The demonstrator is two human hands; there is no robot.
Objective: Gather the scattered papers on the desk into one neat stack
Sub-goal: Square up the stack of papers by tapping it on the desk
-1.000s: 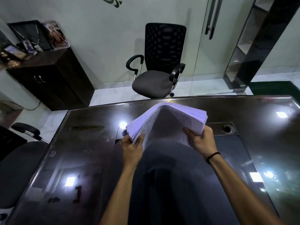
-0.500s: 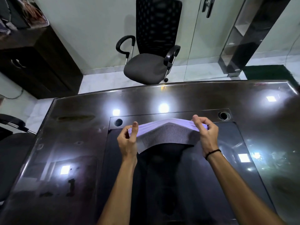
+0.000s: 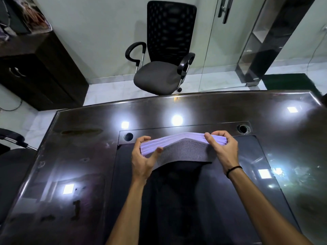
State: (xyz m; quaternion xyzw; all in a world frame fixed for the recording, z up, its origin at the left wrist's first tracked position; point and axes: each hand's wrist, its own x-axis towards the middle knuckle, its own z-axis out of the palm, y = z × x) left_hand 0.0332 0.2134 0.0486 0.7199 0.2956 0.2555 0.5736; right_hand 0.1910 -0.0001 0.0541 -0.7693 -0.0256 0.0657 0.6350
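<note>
The stack (image 3: 184, 149) has sunk lower toward the tabletop (image 3: 85, 156) since a second ago. The left hand (image 3: 144, 157) and right hand (image 3: 223, 148) grip its ends, fingers (image 3: 208, 138) curled over the edges, its middle bowed upward.

Over the glossy dark desk (image 3: 74, 156), the left hand (image 3: 143, 158) and right hand (image 3: 223, 150) grip opposite ends of a thick stack of papers (image 3: 184, 149), its middle arched upward. Beyond the desk's far edge stands a black office chair (image 3: 164, 55); a dark cabinet (image 3: 39, 71) sits off its far left corner.
</note>
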